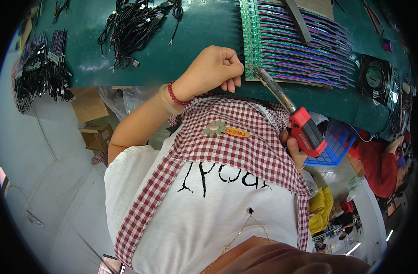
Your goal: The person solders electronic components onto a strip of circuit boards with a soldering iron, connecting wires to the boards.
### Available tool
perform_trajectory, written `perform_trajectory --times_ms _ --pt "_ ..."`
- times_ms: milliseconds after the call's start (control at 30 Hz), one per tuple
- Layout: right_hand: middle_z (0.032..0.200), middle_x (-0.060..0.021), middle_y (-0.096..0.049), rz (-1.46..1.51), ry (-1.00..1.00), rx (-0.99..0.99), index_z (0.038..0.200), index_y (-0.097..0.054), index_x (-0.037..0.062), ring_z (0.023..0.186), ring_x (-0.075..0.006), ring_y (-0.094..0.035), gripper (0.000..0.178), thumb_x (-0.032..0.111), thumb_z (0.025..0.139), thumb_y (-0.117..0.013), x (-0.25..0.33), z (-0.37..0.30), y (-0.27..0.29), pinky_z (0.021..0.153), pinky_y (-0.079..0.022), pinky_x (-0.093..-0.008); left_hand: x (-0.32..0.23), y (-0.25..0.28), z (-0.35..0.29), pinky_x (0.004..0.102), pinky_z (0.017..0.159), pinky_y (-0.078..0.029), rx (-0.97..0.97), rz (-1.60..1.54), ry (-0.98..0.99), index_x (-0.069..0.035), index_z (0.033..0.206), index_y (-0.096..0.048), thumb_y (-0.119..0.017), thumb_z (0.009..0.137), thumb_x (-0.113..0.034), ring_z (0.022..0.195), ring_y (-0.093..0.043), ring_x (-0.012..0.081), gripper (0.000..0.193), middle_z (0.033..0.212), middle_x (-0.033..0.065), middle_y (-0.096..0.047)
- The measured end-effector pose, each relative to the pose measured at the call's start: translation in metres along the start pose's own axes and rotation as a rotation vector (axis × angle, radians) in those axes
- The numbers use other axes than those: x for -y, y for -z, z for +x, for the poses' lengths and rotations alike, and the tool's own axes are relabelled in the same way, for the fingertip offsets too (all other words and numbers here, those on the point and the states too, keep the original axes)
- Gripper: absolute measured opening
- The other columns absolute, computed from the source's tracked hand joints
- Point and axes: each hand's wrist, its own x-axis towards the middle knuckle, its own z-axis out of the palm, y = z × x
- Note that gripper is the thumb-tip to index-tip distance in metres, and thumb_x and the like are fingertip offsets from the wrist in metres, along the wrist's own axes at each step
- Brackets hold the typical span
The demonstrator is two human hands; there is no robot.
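The left hand (214, 68) is curled into a loose fist at the edge of the green-topped workbench (199, 32), holding nothing that shows, just left of the stack of long green circuit-board strips (304, 50). The right hand (294, 148), well apart from it, is clamped on the red-and-black handle of a soldering iron (291, 112), whose metal tip touches the strips' near edge. A small black fan (375, 75) stands farther right.

Counted items: 1 soldering iron (291, 116) with a red handle; 1 stack of striped circuit strips (300, 45); 2 cable bundles, 1 loose black (131, 27) and 1 tied at the bench's left end (40, 68); 1 small fan (375, 75); 1 blue basket (336, 144); 2 cardboard boxes (92, 118).
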Motion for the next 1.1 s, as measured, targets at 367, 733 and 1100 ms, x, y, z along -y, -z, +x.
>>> perform_trajectory --times_ms 367,733,1100 --pt "0.087 -0.0054 -0.063 -0.072 -0.035 0.006 0.099 -0.062 0.0009 0.079 -0.0141 -0.059 0.024 0.013 0.079 -0.068 -0.004 0.001 0.004 0.072 -0.047 -0.0283 0.001 -0.001 0.0 0.0185 0.043 -0.042 -0.011 0.012 -0.023 0.0 0.073 -0.053 -0.052 0.085 -0.01 0.05 -0.057 0.0084 0.015 0.063 0.0078 -0.062" --pt "0.088 -0.0058 -0.063 0.064 0.026 -0.009 0.1 -0.061 0.0 0.079 -0.0132 -0.058 0.024 0.011 0.08 -0.066 0.002 -0.002 -0.001 0.072 -0.047 -0.0275 -0.003 0.001 0.0 0.0183 0.043 -0.041 -0.019 0.034 -0.017 0.0 0.072 -0.053 -0.053 0.084 -0.011 0.049 -0.056 0.0081 0.016 0.062 0.007 -0.061" --pt "0.087 -0.0056 -0.062 -0.007 -0.003 0.012 0.101 -0.06 -0.0002 0.078 -0.0136 -0.057 0.024 0.012 0.081 -0.066 -0.004 -0.002 0.002 0.072 -0.047 -0.0282 -0.003 -0.002 -0.002 0.0183 0.042 -0.041 -0.028 0.033 -0.009 0.0 0.072 -0.053 -0.053 0.084 -0.011 0.048 -0.056 0.008 0.016 0.061 0.0067 -0.061"
